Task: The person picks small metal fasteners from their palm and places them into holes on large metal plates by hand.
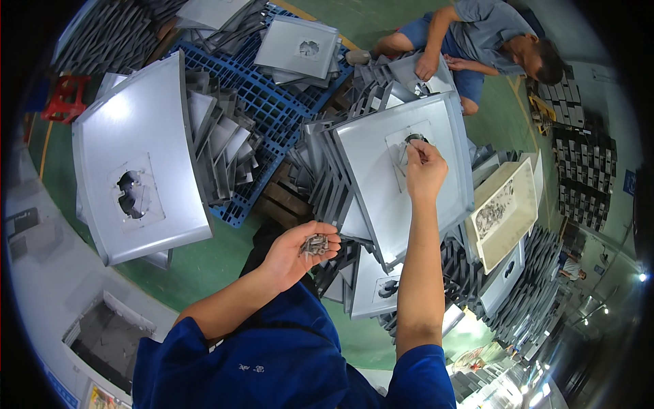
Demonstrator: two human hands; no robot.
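Observation:
Cupped palm up at the middle, my left hand [289,253] cradles a handful of small grey metal pieces [315,245]. My right hand [427,172] is closed in a pinch over a grey sheet-metal panel [371,146]. Its fingertips are at the edge of the dark cutout [415,138] in that panel. Whatever is between those fingertips is too small to make out. The panel lies tilted on top of a stack of similar ones, with a squarish outlined area around the cutout.
A cream plastic bin [507,204] with small metal pieces rests at the right. Another large panel [133,163] with a cutout stands on the left. A blue pallet [289,102] bears more stacked panels. A co-worker [487,41] crouches at the far right, hands on a panel. A red stool [66,99] stands far left.

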